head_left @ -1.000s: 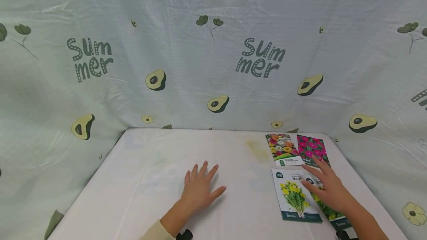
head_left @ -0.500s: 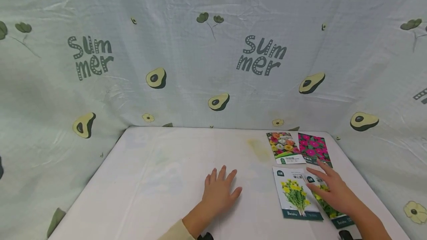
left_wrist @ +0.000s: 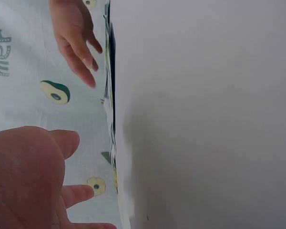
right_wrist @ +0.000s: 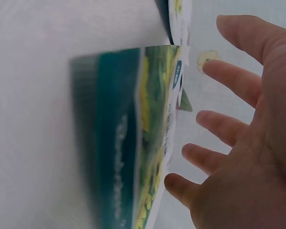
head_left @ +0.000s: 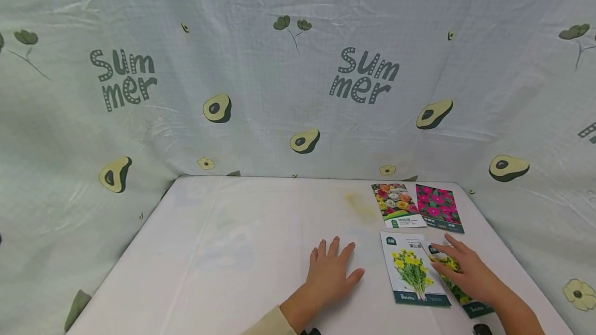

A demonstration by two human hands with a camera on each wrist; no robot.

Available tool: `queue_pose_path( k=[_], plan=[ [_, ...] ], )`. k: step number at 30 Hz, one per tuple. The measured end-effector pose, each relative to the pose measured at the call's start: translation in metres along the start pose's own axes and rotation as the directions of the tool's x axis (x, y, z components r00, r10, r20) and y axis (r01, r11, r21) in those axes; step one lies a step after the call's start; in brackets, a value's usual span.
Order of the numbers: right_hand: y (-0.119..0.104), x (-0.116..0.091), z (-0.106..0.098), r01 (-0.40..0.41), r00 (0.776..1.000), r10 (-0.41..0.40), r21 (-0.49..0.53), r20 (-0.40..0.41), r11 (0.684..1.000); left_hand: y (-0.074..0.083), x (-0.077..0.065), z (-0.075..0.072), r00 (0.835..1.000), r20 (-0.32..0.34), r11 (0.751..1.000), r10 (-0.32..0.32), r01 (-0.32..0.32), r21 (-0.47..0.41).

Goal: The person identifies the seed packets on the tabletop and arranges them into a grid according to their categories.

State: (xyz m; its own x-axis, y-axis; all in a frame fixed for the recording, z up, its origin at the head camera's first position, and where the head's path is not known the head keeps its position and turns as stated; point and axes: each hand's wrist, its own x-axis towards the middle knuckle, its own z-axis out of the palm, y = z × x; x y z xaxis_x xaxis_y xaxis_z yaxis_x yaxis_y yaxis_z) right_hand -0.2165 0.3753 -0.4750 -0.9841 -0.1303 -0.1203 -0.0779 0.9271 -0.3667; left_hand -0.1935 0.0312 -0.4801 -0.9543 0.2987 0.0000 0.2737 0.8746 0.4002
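Note:
Several flower-printed packets lie flat on the right of the white table. A white packet with yellow flowers (head_left: 412,270) is nearest my left hand (head_left: 328,275), which is spread above the bare tabletop to its left and holds nothing. My right hand (head_left: 472,275) is over a second yellow-flowered packet (head_left: 479,308), covering part of it. In the right wrist view, the fingers (right_wrist: 229,129) are spread and apart from the green-banded packet (right_wrist: 117,138). Behind lie a packet with mixed-colour blooms (head_left: 396,203) and one with pink flowers (head_left: 438,206).
The white table (head_left: 223,252) ends at a hanging cloth (head_left: 261,76) printed with avocados and lettering. The cloth surrounds the back and both sides. A black wrist device (head_left: 482,329) shows under the right forearm.
My left hand has moved right across the table toward the packets. The right hand has drawn slightly back and right, uncovering the pink-flowered packet. The packets have not visibly moved.

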Motion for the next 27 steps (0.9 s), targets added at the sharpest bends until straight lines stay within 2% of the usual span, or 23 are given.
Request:
queue_pose_path(
  k=[10,17,27],
  plan=[
    [0.008,0.0,0.0,0.014,1.0,-0.014,0.022,0.021,1.0,0.032,0.011,0.009,0.995,0.097,1.0,-0.024,0.023,0.019],
    [0.016,-0.002,0.001,0.052,0.999,-0.052,0.019,-0.001,0.998,0.05,0.017,0.021,0.987,0.153,0.999,-0.052,0.051,0.01],
    [0.023,-0.001,0.0,0.07,0.997,-0.07,0.0,0.01,0.998,0.075,0.023,0.029,0.975,0.217,0.995,-0.057,0.037,0.096]
  ],
)
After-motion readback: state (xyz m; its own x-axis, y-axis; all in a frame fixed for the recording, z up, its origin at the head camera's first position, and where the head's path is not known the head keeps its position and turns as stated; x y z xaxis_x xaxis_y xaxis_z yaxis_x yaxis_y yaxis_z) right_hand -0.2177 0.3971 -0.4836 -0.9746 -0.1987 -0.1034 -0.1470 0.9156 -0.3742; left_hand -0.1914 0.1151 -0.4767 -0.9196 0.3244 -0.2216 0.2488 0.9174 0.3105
